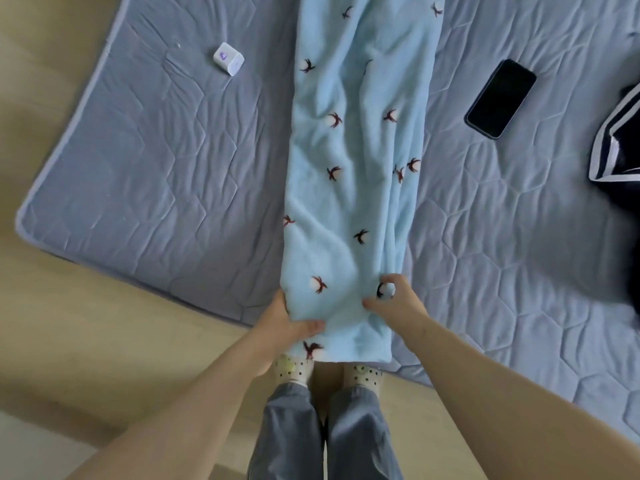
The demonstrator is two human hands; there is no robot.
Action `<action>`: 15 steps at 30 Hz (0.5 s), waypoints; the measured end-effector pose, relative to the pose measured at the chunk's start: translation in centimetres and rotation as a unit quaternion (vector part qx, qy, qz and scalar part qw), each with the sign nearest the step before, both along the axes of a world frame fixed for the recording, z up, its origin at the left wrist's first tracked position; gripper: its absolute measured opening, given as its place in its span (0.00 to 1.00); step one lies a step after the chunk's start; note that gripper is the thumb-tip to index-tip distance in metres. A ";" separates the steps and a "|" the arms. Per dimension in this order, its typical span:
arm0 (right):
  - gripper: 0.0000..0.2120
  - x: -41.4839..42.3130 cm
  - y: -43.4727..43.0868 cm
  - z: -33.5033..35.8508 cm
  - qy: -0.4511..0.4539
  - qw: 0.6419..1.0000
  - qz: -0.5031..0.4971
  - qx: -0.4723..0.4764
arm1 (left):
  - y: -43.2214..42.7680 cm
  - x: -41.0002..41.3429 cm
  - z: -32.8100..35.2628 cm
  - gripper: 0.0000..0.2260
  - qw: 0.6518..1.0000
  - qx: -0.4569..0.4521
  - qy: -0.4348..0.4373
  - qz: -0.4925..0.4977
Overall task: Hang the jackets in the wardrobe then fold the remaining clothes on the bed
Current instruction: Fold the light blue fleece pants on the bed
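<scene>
- Pale blue fleece garment (356, 188), printed with small dark red and white motifs, lies on the bed (156, 161) as one long narrow strip.
- The strip runs from the bed's near edge straight away from me and out of view at the top. Layered edges show along its right side.
- Its near end reaches the bed's near edge, just above my socked feet (329, 370).
- Left grip (287, 320): closed on the garment's left edge near the near end. The thumb lies on top of the fabric; the fingers are tucked under the edge and mostly hidden.
- Right grip (394, 303): closed on the garment's right edge, level with the left one. The fingers are curled and the thumb and forefinger pinch a fold of fleece.
- Both forearms reach forward, one on each side of the strip.
- The bed has a quilted blue-grey cover with light creases.
- Black phone (500, 98) lies screen up on the cover, right of the garment and apart from it.
- Small white charger block (228, 58) lies left of the garment, also apart from it.
- Dark garment with white stripes (616, 140) lies at the far right, cut off by the frame.
- Beige floor (86, 341) shows left of the bed and under my feet.
</scene>
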State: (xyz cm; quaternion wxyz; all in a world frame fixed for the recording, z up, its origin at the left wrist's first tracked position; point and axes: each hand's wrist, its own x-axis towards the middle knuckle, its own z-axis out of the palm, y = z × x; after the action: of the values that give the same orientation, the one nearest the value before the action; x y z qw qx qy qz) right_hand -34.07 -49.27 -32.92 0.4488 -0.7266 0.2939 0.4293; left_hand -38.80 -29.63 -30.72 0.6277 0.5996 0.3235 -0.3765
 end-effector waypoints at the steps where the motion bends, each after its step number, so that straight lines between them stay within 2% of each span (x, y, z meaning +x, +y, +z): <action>1: 0.24 -0.5 0.2 -0.3 -0.012 1.000 -0.014 -0.016 | 0.2 -0.3 -0.3 0.40 1.000 0.004 -0.009 0.002; 4: 0.22 -1.3 0.8 -1.1 -0.059 0.995 -0.057 -0.061 | 0.6 -0.3 -0.5 0.29 1.000 0.022 -0.007 -0.021; 8: 0.17 -1.4 1.6 -2.4 -0.031 0.990 -0.103 -0.087 | 0.9 0.7 -0.8 0.16 0.999 0.039 0.002 -0.023; 12: 0.20 -1.4 1.4 -2.9 -0.015 0.991 -0.092 -0.096 | 1.1 1.3 -1.7 0.15 0.996 0.080 0.026 0.001; 15: 0.05 -1.5 1.5 -2.1 -0.057 0.991 -0.096 -0.077 | 1.0 0.9 -2.3 0.15 0.996 0.076 0.041 -0.004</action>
State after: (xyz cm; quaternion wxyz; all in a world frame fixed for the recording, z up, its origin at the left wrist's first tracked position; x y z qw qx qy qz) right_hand -35.52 -47.76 -35.05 0.4467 -0.7509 0.3679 0.3183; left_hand -37.87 -28.62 -33.06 0.5646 0.6312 0.3743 -0.3777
